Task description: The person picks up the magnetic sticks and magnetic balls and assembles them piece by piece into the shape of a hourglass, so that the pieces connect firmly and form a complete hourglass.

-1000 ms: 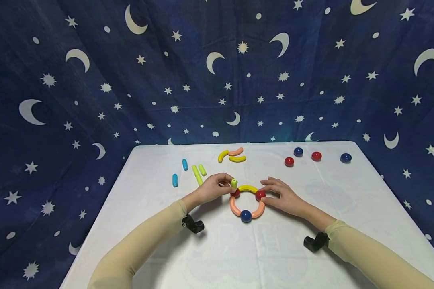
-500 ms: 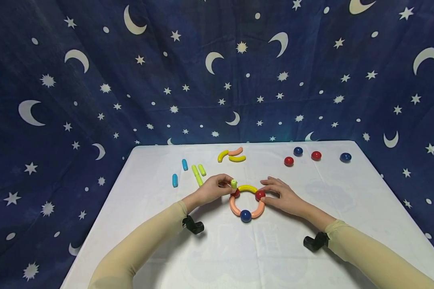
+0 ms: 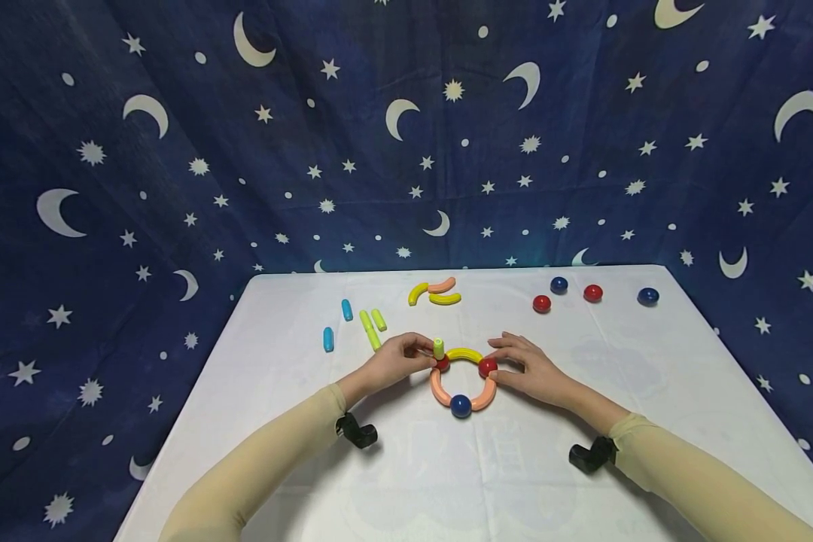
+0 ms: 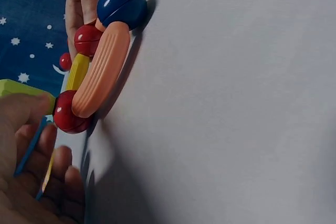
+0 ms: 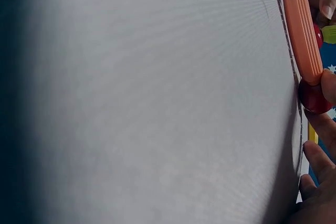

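Observation:
A ring of magnetic pieces lies mid-table: a yellow curved rod [image 3: 464,354], two orange curved rods [image 3: 439,387], a blue ball [image 3: 461,406], a left red ball [image 3: 442,363] and a right red ball [image 3: 488,367]. Upright on the left red ball stands a lime-green rod [image 3: 438,348]. My left hand [image 3: 396,360] is beside that rod and ball, fingers loosely bent; in the left wrist view its thumb overlaps the rod's lower end, apart from the fingers. My right hand [image 3: 528,366] holds the right red ball between thumb and fingers.
Left of the ring lie blue rods [image 3: 328,339] and lime-green rods [image 3: 367,322]. Yellow and orange curved rods [image 3: 445,299] are behind it. Red and blue balls [image 3: 592,293] sit at the back right. A starry cloth [image 3: 352,120] hangs behind the white table [image 3: 488,482].
My left hand has eased off the lime-green rod, shifting slightly left and down, and the rod stays upright on the red ball. My right hand has kept its place.

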A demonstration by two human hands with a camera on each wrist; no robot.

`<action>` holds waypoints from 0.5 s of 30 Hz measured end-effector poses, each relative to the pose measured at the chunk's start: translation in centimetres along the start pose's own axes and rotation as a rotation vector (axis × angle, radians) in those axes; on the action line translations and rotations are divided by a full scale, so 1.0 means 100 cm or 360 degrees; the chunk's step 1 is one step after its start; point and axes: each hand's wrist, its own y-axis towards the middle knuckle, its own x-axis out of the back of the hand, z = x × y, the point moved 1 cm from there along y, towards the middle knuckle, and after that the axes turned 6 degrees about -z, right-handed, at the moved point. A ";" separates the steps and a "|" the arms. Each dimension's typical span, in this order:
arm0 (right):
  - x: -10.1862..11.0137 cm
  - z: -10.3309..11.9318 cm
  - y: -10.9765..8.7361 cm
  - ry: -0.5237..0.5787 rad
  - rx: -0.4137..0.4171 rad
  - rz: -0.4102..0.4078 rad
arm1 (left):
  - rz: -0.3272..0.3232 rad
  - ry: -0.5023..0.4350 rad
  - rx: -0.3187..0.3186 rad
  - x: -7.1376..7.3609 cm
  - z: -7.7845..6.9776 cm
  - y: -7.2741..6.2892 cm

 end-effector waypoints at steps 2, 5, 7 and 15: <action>-0.001 0.000 0.000 -0.0003 0.0008 -0.0004 | -0.0022 0.0025 0.0016 0.001 0.001 -0.004; -0.001 -0.001 0.001 -0.0003 0.0011 -0.0013 | -0.0046 0.0124 0.0035 0.000 0.002 -0.013; -0.002 -0.001 0.001 -0.0006 0.0018 -0.0017 | -0.0046 0.0216 0.0028 -0.001 0.002 -0.020; -0.001 -0.001 0.002 0.0016 0.0008 -0.0019 | -0.0071 0.0763 -0.0321 -0.022 -0.010 -0.048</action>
